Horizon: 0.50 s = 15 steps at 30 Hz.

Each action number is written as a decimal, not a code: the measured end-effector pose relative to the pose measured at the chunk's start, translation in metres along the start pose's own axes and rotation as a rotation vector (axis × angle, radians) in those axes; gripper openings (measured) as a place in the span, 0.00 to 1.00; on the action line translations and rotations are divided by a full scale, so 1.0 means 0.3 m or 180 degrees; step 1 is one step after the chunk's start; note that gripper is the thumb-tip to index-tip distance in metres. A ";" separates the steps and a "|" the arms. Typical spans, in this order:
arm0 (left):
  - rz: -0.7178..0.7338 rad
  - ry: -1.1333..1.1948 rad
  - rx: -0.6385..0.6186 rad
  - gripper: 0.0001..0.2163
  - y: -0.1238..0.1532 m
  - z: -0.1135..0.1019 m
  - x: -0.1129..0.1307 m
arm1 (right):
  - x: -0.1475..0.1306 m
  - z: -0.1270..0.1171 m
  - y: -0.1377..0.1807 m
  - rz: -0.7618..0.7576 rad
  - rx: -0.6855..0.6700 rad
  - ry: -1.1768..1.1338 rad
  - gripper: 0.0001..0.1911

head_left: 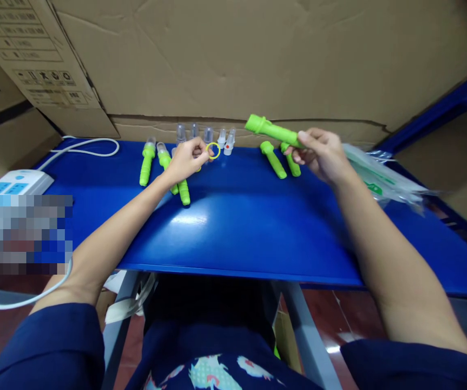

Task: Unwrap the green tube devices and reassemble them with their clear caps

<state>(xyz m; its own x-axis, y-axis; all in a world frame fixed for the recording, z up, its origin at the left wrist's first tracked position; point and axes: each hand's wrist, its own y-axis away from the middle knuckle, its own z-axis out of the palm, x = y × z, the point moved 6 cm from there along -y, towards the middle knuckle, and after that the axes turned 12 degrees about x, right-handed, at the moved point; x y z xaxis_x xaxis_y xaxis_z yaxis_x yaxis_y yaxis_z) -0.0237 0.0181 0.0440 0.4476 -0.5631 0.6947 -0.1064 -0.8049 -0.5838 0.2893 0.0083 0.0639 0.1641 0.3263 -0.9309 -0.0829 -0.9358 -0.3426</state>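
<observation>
A thin yellow ring (218,153) is pinched between the fingertips of my left hand (190,158), over the back of the blue table. My right hand (326,154) grips a bright green ribbed plastic tube (279,133) by one end; its threaded, collared end points left, toward the ring but apart from it. Below and left of my left hand lie several green tubes, one of them a tube with a clear cap (147,165). Two more lie near my right hand: a green tube (274,161) and another green tube (294,165), partly hidden by my fingers.
Clear plastic caps (181,131) and white fittings with clear tips (229,143) stand at the back, before a cardboard wall (233,59). A clear plastic bag (383,176) lies on the right. On the left is a white power strip (18,181) with a white cable (99,140).
</observation>
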 end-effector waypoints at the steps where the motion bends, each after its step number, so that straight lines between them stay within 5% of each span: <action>1: 0.0034 -0.0187 -0.0052 0.03 0.001 0.000 -0.003 | -0.014 -0.039 -0.009 -0.0183 0.0410 0.0431 0.24; 4: 0.0245 -0.0789 -0.0402 0.02 0.016 0.020 -0.009 | -0.051 -0.098 -0.007 -0.0658 0.1163 0.2350 0.12; 7: 0.0401 -0.1304 -0.0656 0.05 0.035 0.043 -0.017 | -0.030 -0.085 0.002 -0.0657 0.1015 0.3629 0.11; 15: 0.0238 -0.1811 -0.0363 0.14 0.008 -0.042 -0.023 | 0.079 -0.044 0.004 -0.0501 0.0459 0.4141 0.19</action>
<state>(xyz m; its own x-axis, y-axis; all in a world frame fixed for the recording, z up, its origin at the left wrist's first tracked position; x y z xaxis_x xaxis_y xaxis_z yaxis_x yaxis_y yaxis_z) -0.0384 0.0176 0.0431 0.8383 -0.4553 0.2998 -0.2369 -0.7996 -0.5518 0.3059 0.0131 0.0432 0.9942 -0.0120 -0.1069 -0.0663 -0.8510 -0.5210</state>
